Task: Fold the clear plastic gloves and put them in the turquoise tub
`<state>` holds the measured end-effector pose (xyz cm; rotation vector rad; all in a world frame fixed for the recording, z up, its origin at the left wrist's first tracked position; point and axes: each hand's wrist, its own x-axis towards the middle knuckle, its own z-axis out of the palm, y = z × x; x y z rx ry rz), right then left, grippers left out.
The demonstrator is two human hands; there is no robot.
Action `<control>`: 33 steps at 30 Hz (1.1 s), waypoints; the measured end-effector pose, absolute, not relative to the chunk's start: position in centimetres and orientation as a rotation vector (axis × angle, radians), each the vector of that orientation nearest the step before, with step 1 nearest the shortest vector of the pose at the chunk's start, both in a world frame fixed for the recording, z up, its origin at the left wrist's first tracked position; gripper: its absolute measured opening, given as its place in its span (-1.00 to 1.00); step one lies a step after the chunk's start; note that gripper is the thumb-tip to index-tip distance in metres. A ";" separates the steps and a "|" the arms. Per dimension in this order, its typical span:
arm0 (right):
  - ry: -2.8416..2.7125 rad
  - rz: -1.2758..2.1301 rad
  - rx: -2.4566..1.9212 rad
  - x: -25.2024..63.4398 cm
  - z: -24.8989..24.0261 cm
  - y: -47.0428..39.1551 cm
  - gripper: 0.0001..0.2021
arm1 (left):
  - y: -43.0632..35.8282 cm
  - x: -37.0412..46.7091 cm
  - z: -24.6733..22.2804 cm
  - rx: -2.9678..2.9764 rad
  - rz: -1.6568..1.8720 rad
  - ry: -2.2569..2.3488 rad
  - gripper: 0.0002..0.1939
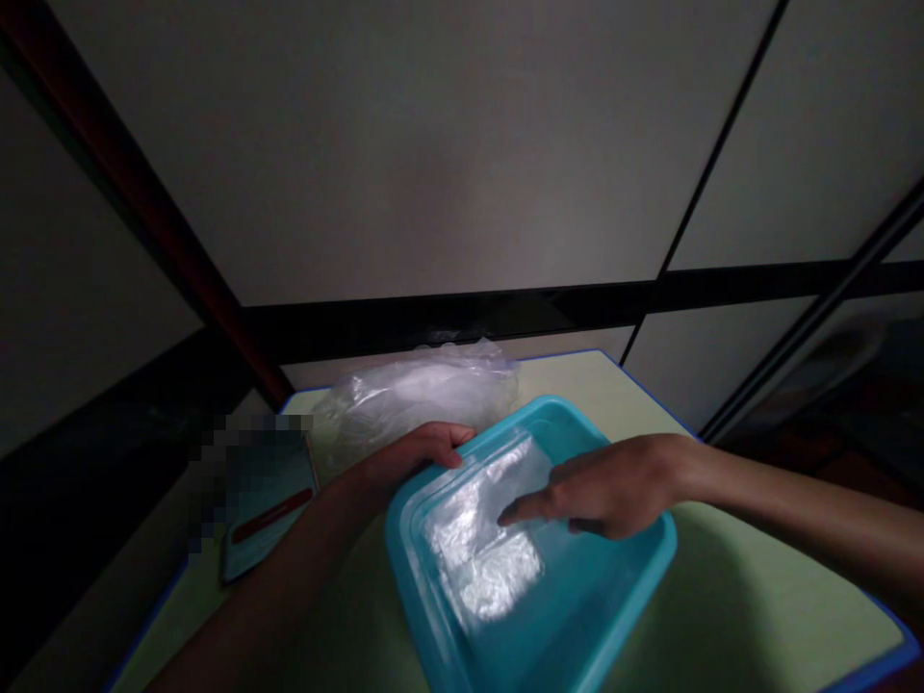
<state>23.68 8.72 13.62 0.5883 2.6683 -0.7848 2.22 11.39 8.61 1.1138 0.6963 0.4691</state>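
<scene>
A turquoise plastic tray [621, 602] with raised walls is held tilted above the table. My left hand [433, 448] is closed on its far left rim, thumb on the rim and the other fingers mostly hidden. Inside the tray lie shiny clear plastic packets [498, 575], flat against the bottom and left side; what they contain, if anything, I cannot make out. Over the tray is my right hand [606, 486], with its index finger stretched out onto the clear plastic and the other fingers partly curled. Nothing shows in its grasp.
A crumpled clear plastic bag [440, 385] lies at the back of the pale table [722, 558], which has a blue edge. At the left is a flat, partly blurred object [270, 481] with a reddish strip. Pale cabinet panels [448, 154] stand directly behind the table.
</scene>
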 end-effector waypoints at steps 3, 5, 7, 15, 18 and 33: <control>2.716 -0.601 0.610 23.9 13.4 8.7 -0.32 | 11.4 2.1 8.6 1.104 0.473 0.709 -0.83; 2.816 -0.527 0.634 24.1 13.3 8.8 -0.37 | 11.4 2.1 8.6 1.101 0.477 0.708 -0.85; 2.955 -0.465 0.663 24.2 13.3 8.9 -0.48 | 11.4 2.0 8.5 1.096 0.484 0.707 -0.87; 2.743 -0.396 0.585 23.1 12.9 8.2 -0.76 | 11.3 2.1 8.5 1.073 0.484 0.672 -0.83; 2.699 -0.370 0.559 22.7 12.1 8.2 -0.73 | 11.4 2.3 8.4 1.077 0.477 0.652 -0.81; 2.908 -0.378 0.814 25.4 15.1 8.8 -0.76 | 12.7 2.3 7.2 1.053 0.561 0.658 -0.79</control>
